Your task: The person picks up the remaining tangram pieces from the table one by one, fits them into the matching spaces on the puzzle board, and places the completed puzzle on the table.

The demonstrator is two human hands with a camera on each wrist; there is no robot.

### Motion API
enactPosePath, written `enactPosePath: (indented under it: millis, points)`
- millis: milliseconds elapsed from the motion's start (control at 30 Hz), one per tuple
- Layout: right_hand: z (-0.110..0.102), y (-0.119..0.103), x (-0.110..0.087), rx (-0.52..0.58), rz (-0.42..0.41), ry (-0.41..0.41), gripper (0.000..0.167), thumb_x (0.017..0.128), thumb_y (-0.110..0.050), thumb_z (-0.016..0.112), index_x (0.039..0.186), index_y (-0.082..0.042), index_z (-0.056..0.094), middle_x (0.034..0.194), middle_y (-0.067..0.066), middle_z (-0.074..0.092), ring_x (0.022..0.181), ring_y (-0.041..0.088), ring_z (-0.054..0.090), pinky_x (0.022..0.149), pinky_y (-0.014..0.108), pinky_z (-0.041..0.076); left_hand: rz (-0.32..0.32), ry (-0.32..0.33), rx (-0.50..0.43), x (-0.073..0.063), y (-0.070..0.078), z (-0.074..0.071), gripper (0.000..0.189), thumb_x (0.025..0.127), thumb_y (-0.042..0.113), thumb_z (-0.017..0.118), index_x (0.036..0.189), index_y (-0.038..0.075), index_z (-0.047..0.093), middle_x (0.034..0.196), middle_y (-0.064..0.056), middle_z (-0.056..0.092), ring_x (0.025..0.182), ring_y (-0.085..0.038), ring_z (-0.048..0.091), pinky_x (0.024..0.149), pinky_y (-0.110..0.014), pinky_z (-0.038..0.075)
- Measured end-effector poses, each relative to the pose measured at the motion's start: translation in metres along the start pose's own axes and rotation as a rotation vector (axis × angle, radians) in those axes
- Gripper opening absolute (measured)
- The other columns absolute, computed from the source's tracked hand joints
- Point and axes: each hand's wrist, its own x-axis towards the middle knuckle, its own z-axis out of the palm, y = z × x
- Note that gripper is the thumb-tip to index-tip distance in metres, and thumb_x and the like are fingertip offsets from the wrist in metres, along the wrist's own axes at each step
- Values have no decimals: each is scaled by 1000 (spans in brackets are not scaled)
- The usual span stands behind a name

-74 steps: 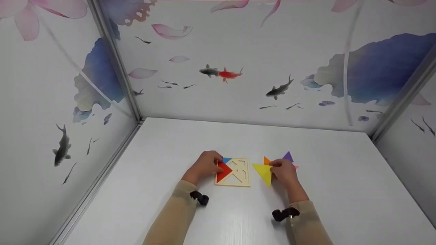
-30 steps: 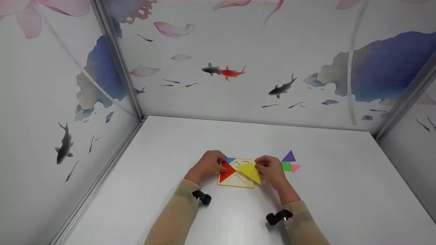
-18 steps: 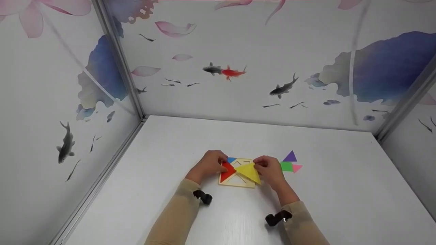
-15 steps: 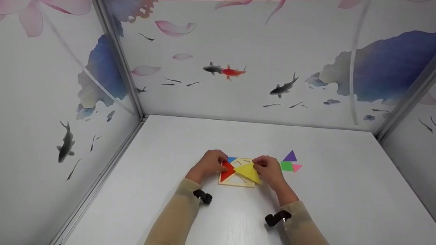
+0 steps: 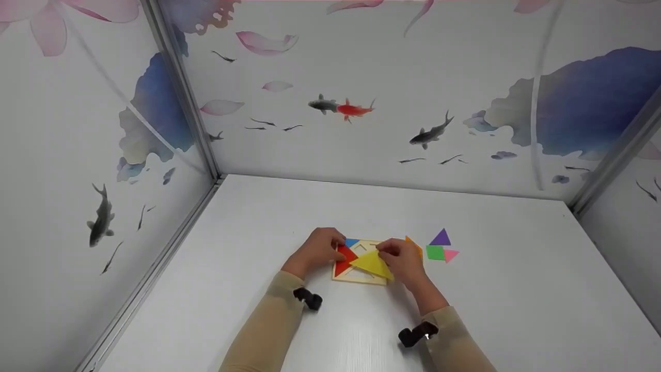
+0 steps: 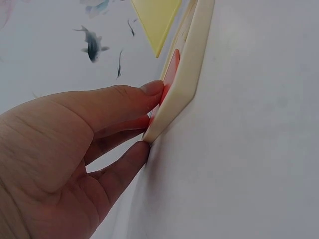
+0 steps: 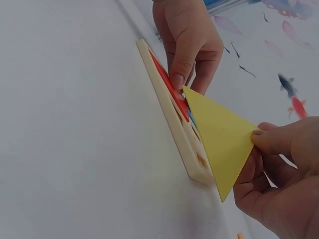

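Note:
A light wooden tangram board [image 5: 356, 281] lies on the table with a red triangle [image 5: 344, 263] and a blue piece [image 5: 351, 242] in it. My left hand [image 5: 316, 250] grips its left edge; in the left wrist view the thumb [image 6: 152, 89] lies on the red piece and other fingers touch the rim. My right hand [image 5: 407, 266] pinches a yellow triangle [image 5: 372, 264] by one edge between thumb and fingers. That triangle is tilted above the board's right part and hides some of its recesses, as the right wrist view confirms.
Right of the board lie a purple triangle [image 5: 441, 237], a green square [image 5: 436, 252] and a pink triangle [image 5: 451, 255]. An orange piece [image 5: 413, 245] is partly hidden behind my right hand. White panels with painted fish surround the white table [image 5: 268, 206].
My right hand has carried the yellow triangle leftward from beside the board to over it, and lately a little further left. The orange piece shows again. My left hand has kept its hold.

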Motion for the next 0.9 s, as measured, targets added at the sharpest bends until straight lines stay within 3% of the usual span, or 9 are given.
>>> enactPosePath:
  millis: [300, 533, 900]
  points:
    - [5, -5, -3, -4, 1, -29, 18, 101, -3, 69, 114, -9, 80, 113, 7, 75, 101, 23, 63, 97, 34, 58, -34, -6, -31, -2, 1, -1, 39, 92, 23, 84, 129, 14, 76, 122, 1, 70, 110, -20, 59, 105, -38, 55]
    - [9, -6, -4, -28, -26, -27, 18, 100, -2, 70, 113, -10, 81, 111, 5, 77, 101, 23, 64, 99, 37, 58, -22, -4, -11, -2, 0, 0, 39, 93, 25, 84, 129, 14, 76, 123, 1, 70, 110, -19, 59, 107, -39, 55]
    - [16, -6, -6, -21, -96, -36, 17, 98, -1, 73, 111, -9, 82, 110, 5, 79, 100, 21, 68, 101, 41, 60, -17, 8, -30, -1, 0, 0, 36, 90, 21, 87, 123, 13, 78, 116, 1, 70, 103, -19, 59, 99, -35, 56]
